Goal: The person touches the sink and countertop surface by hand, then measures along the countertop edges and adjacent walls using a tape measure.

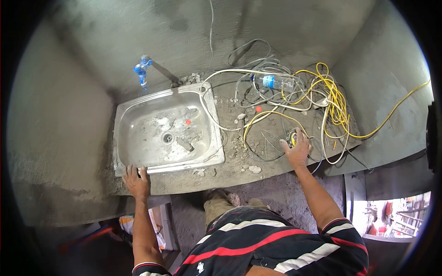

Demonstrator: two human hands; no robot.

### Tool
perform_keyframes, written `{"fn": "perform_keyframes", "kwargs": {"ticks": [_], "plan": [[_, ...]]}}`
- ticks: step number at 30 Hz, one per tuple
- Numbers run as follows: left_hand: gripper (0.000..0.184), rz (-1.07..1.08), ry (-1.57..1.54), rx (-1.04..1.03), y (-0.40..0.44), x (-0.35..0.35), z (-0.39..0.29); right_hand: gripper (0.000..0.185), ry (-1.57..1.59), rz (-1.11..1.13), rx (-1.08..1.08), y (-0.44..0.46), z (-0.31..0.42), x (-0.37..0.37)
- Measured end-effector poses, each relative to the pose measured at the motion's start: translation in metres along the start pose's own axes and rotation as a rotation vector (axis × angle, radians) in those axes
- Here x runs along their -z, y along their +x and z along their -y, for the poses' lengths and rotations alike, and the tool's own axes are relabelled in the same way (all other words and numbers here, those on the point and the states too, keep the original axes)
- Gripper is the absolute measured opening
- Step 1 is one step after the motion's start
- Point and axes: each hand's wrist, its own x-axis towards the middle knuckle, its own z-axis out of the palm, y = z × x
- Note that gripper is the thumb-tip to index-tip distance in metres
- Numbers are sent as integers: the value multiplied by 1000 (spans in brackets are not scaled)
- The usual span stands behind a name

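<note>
A stainless steel sink (215, 138), dusty and streaked with cement, is set in the rough grey counter (179, 184). My left hand (136, 181) rests at its front left corner, fingers spread over the rim and holding nothing. On the counter to the right, my right hand (298, 151) is closed around a small yellow and black tape measure (293, 139), partly covered by the fingers. White and yellow cables loop around that hand. Bits of mortar lie in the basin near the drain (167, 137).
A blue tap (143, 69) sticks out of the back wall above the sink. Tangled grey cable surrounds a plastic bottle (276, 82). A yellow cable (338, 110) runs up the right wall. Mortar lumps (254, 169) lie near the counter's front edge.
</note>
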Motion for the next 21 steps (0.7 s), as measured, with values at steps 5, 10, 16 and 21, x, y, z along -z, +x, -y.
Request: {"fn": "perform_keyframes", "kwargs": {"ticks": [5,10,16,21], "plan": [[45,-33,12,-14,-1,-2,4,97,-10,25,-23,0,-2,0],[41,-30,-38,-8,0,-4,1,96,-12,9,-33,-1,0,4],[41,-50,16,-30,0,-10,11,98,3,23,-38,0,3,2],[39,-70,19,-59,0,-16,14,99,4,-2,-30,0,2,2]]}}
